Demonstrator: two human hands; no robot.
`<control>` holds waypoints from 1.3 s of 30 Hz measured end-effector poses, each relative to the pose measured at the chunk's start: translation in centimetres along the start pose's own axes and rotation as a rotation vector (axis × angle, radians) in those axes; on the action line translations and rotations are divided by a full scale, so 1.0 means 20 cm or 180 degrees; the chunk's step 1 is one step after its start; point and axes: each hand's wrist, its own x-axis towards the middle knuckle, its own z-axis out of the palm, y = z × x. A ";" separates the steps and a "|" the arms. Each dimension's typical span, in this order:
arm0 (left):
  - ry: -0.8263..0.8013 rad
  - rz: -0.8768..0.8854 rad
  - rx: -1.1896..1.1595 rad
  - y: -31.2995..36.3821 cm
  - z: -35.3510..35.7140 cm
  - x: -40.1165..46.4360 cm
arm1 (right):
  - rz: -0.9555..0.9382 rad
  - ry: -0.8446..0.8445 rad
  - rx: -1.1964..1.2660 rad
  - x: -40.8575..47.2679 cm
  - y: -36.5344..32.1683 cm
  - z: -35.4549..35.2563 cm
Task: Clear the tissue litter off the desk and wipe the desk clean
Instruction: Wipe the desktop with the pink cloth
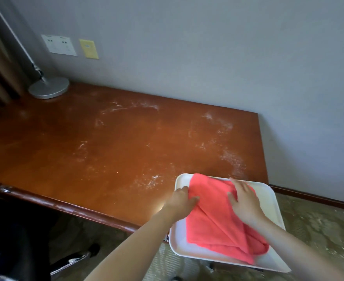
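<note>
Desk (110, 151) fills most of the head view: reddish-brown wood top, back edge against a grey wall (207, 47), rounded front lip running lower left to centre. White powdery smears (230, 159) scattered over the top, heaviest toward the right end and mid-back; whether any of it is tissue fibre, can't tell. No loose tissue pieces visible on the top.

Patterned carpet (316, 226) at lower right, below the desk's right end. Dark chair (21, 240) at lower left with a chrome leg showing.

White tray (276, 207) at the desk's near right corner, far end overlapping the desk top, near end out past the desk edge over the carpet. What holds the near end up is hidden.

Red cloth (213, 218) lies folded and rumpled in the tray, covering most of it.

Right hand (246, 201) palm-down on the cloth's far right part, fingers straight and slightly spread, pressing flat. Left hand (182, 196) at the cloth's far left edge, thumb on top and fingers curled at the fold, pinching the cloth.

Lamp base (49, 87), round silver disc, far left back corner of the desk, stem angling up-left. Two wall plates behind it: white socket plate (58, 45), smaller yellow plate (89, 49) just right of it.
</note>
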 end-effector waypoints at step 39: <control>0.1453 -0.0633 -0.4469 -1.17 -1.24 -0.29 | 0.0293 -0.2074 0.3442 0.27 -1.80 0.44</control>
